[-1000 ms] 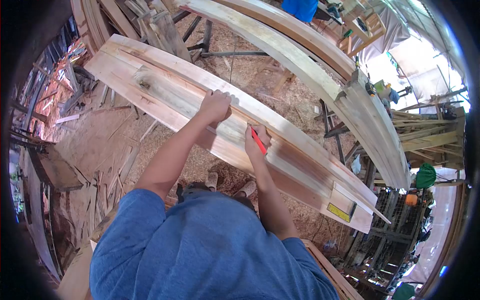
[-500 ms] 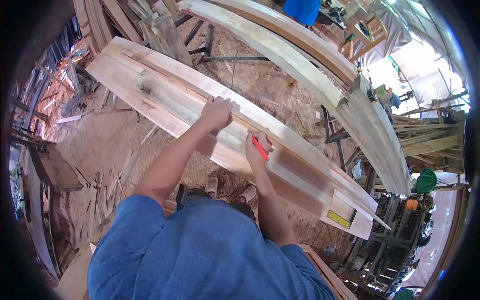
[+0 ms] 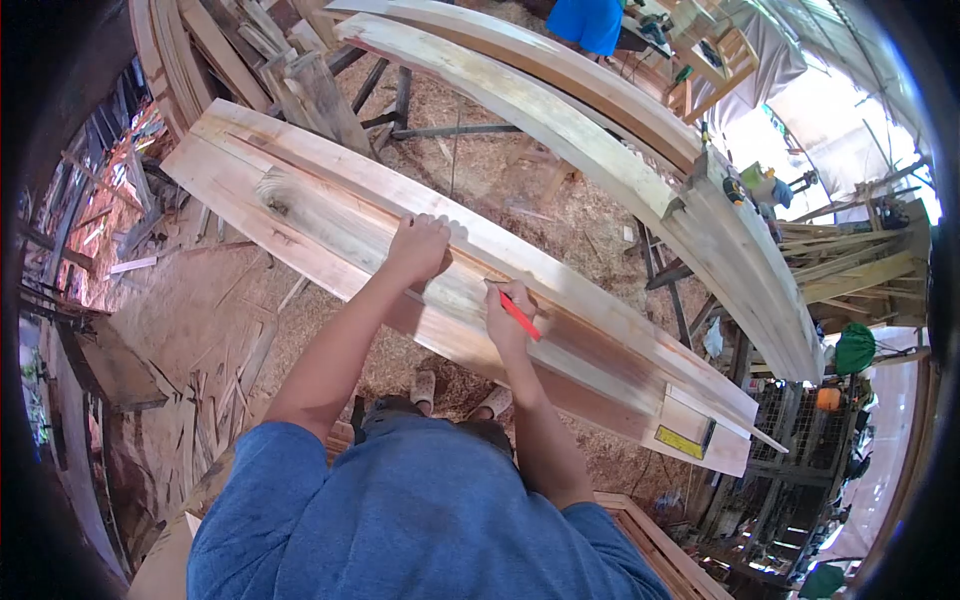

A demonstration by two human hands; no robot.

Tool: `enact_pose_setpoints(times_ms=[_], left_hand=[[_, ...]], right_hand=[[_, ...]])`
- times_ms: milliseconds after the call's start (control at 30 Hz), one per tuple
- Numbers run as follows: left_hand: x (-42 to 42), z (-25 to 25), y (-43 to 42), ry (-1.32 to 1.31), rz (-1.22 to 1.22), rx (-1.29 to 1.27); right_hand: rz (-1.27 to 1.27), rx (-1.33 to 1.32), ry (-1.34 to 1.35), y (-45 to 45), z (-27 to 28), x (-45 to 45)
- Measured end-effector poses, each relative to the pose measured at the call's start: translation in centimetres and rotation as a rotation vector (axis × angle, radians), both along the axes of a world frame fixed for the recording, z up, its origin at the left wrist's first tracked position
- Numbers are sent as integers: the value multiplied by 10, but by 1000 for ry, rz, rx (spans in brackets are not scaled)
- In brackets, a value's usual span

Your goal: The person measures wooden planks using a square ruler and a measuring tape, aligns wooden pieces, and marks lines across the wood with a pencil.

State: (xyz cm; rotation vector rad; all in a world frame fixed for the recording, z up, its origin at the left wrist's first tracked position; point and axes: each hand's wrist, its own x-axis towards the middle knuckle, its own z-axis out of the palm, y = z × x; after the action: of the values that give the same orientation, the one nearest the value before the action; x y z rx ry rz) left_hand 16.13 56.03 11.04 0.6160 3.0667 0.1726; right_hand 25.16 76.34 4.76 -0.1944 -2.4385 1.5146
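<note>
A long wooden board lies diagonally in front of me, with a narrower wooden strip along its middle. My left hand is closed over the strip's far edge, its fingers curled and partly hidden. To its right, my right hand pinches a red pencil near the same edge. The pencil's tip is too small to tell whether it touches the wood. Toward the board's right end rests a try square with a yellow blade.
Beyond the board stand long curved timbers on trestles. Stacked planks lean at upper left, and cut wood is piled at right. Offcuts and shavings cover the floor. A person's blue shorts show at the top.
The view has shifted slightly, so the board sits a little lower and further left. Both hands stay in nearly the same places on the wood; the red pencil has tilted slightly.
</note>
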Motion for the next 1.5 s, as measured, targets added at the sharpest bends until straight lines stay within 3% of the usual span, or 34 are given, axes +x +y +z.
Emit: enact_pose_setpoints(times_ms=[133, 300, 433, 533, 767, 1067, 1367, 1500], left_hand=[[0, 5, -1, -53, -1, -48], [5, 15, 1, -86, 15, 2], [6, 9, 1, -32, 12, -35], [4, 7, 0, -49, 12, -21], [5, 10, -1, -45, 4, -29], [6, 2, -4, 6, -4, 75], [6, 5, -2, -30, 11, 58], [10, 10, -2, -18, -5, -16]], right_hand=[[-21, 132, 124, -7, 7, 1], [-58, 158, -19, -9, 12, 5], [-78, 272, 132, -10, 4, 2], [-72, 193, -6, -12, 14, 3], [-61, 169, 105, -12, 15, 4], [-55, 224, 51, -12, 20, 4], [125, 315, 348, -14, 27, 2], [110, 271, 248, -15, 33, 4]])
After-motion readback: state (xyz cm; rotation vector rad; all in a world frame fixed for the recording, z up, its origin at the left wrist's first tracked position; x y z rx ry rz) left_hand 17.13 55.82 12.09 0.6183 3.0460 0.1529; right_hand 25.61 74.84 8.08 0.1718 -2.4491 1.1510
